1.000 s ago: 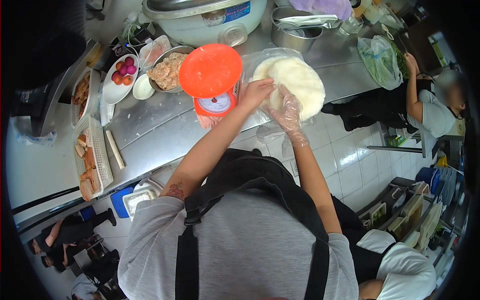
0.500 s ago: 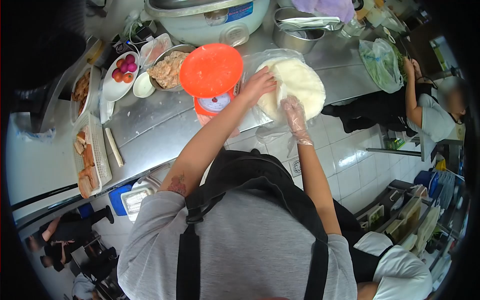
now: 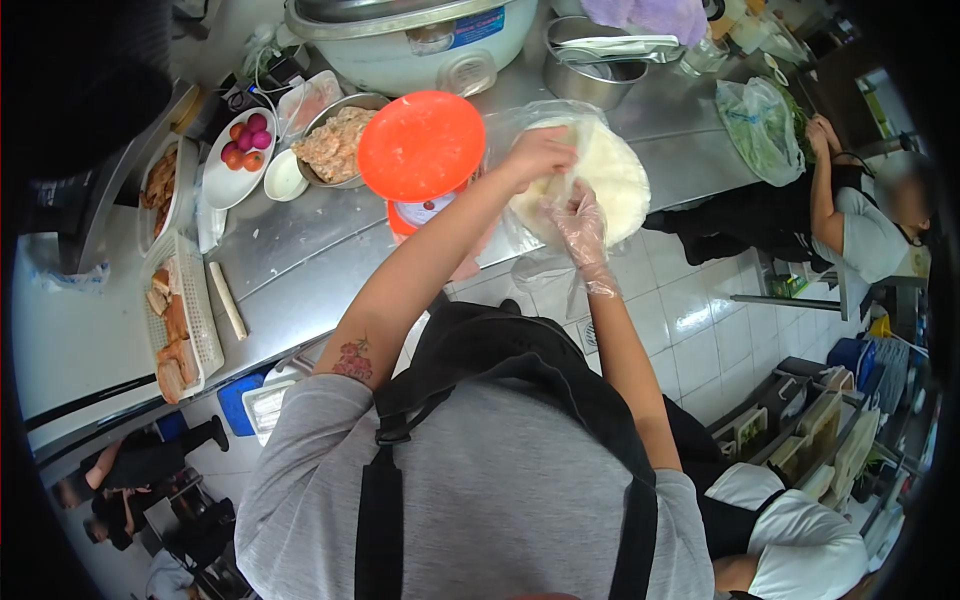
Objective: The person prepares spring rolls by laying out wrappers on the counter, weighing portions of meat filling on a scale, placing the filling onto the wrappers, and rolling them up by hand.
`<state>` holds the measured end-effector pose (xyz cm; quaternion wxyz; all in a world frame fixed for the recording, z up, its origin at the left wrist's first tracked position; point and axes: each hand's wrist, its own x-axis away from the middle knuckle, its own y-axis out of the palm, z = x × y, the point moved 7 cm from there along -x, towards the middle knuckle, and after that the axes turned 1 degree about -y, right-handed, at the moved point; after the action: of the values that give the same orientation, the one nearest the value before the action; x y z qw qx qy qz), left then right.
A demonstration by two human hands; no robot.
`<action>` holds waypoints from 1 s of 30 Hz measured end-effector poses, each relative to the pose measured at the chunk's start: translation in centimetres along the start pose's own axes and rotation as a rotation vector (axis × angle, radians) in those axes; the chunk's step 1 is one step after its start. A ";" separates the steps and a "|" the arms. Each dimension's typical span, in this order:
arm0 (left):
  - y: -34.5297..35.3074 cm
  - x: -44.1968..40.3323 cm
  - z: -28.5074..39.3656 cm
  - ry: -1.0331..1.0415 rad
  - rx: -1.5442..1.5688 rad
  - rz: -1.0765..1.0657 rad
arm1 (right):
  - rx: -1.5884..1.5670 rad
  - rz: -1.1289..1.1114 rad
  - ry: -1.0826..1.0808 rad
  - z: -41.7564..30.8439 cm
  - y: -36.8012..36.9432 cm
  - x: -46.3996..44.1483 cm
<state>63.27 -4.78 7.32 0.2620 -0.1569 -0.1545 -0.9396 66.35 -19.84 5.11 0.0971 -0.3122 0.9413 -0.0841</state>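
Observation:
A stack of round white sheets rests on clear plastic near the counter's front edge. My bare left hand is over the left part of the stack, its fingers closed on the edge of a thin sheet. Just right of it and nearer my body, my right hand, in a clear plastic glove, pinches the same sheet. Between the hands the sheet is raised and folded. Left of the stack stands an orange scale with an empty round pan.
Behind the scale are a bowl of minced filling and a large cooker. A metal pot stands behind the stack. Further left are a plate of onions, a rolling pin and a basket. A co-worker stands at right.
My left hand has moved slightly right and its fingers have closed on the sheet. My right hand has shifted a little left and up towards it. The raised part of the sheet has changed shape.

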 end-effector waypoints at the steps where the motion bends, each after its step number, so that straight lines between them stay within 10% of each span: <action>1: 0.8 -0.2 -0.1 0.059 -0.033 -0.085 | -0.030 -0.068 0.115 2.1 0.3 -0.5; 3: 2.5 0.0 -0.3 0.177 -0.100 -0.256 | -0.089 -0.204 0.343 4.9 0.3 -1.0; 7: 0.7 2.7 -0.3 0.451 -0.703 0.050 | -0.483 -0.162 0.375 4.3 -0.1 -0.6; 30: -0.8 5.5 -2.0 0.437 -0.467 0.181 | -0.299 -0.198 0.199 4.4 0.3 -0.7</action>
<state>57.96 -7.26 7.42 0.3281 -0.0205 0.1394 -0.9341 67.78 -19.64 0.90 -0.0528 -0.4043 0.9129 0.0170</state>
